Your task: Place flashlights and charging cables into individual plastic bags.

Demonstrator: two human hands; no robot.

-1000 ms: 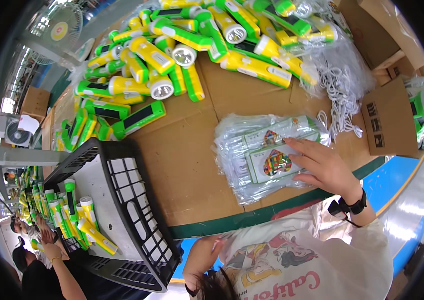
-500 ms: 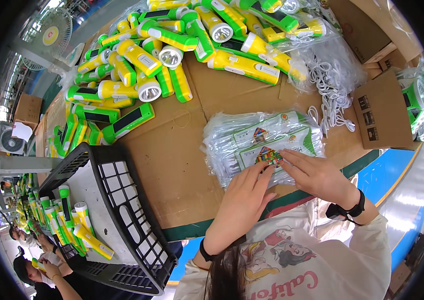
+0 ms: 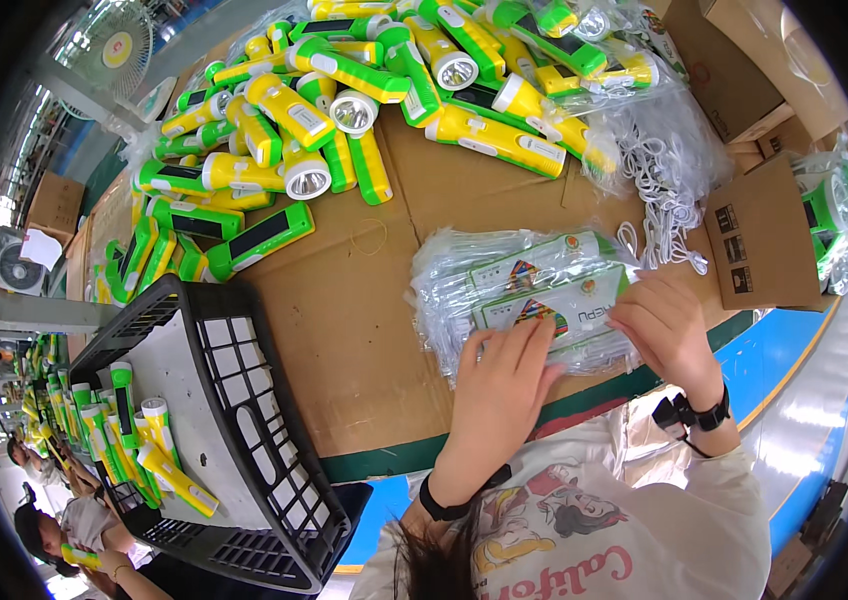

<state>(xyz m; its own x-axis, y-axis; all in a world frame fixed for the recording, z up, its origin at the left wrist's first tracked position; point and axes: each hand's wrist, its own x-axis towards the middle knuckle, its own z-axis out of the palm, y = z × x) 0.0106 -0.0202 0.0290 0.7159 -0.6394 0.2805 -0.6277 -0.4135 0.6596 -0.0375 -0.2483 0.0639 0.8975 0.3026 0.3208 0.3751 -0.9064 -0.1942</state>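
A stack of clear plastic bags (image 3: 444, 290) printed in white and green, with a colourful picture, lies on the cardboard-covered table. My left hand (image 3: 504, 385) rests on the near edge of the top bag (image 3: 564, 300), fingers stretched out and thumb apart. At the right end of that bag, my right hand (image 3: 672, 325) has its fingers bent and drawn together on the plastic edge. The exact pinch point is partly hidden by the fingers. Behind the stack lie yellow and green flashlights (image 3: 499, 140) in a heap, several with solar panels.
To the left stands a black plastic crate (image 3: 269, 430) holding several flashlights. White cables (image 3: 659, 200) lie in plastic behind my right hand, beside an open cardboard box (image 3: 764, 230). A co-worker (image 3: 84, 530) sits beyond the crate, and a fan (image 3: 114, 60) stands far left.
My right hand has moved from the middle of the top bag to its right end, fingers now bent. My left hand has shifted slightly down, away from the printed picture.
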